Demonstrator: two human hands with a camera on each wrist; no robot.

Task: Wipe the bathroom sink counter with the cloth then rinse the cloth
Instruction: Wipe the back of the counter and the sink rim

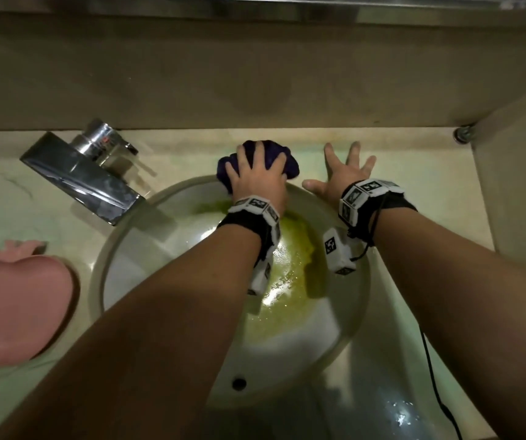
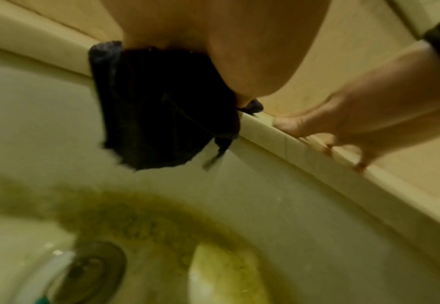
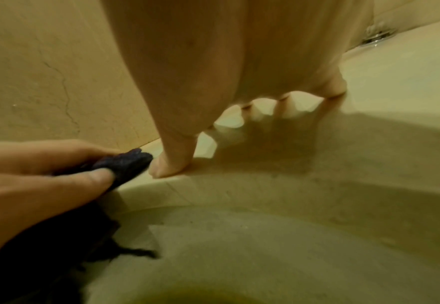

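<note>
A dark purple cloth (image 1: pixel 291 165) lies bunched on the pale counter (image 1: pixel 188 150) at the back rim of the white sink (image 1: pixel 103 249). My left hand (image 1: pixel 257 176) covers it, fingers spread and curved over the bundle. In the right wrist view that left hand (image 3: pixel 32 174) pinches the cloth (image 3: pixel 127 162) between thumb and finger. Part of the cloth (image 2: pixel 161 107) hangs over the rim into the basin, below my left hand (image 2: pixel 213 41). My right hand (image 1: pixel 344 173) lies flat on the counter just right of the cloth, fingers spread, holding nothing.
A chrome faucet (image 1: pixel 80 173) stands at the back left, spout over the basin. A pink soap dish (image 1: pixel 17 309) sits on the left counter. Yellow-green stain (image 1: pixel 296 249) rings the drain (image 2: pixel 91 273). A side wall (image 1: pixel 525 169) bounds the counter on the right.
</note>
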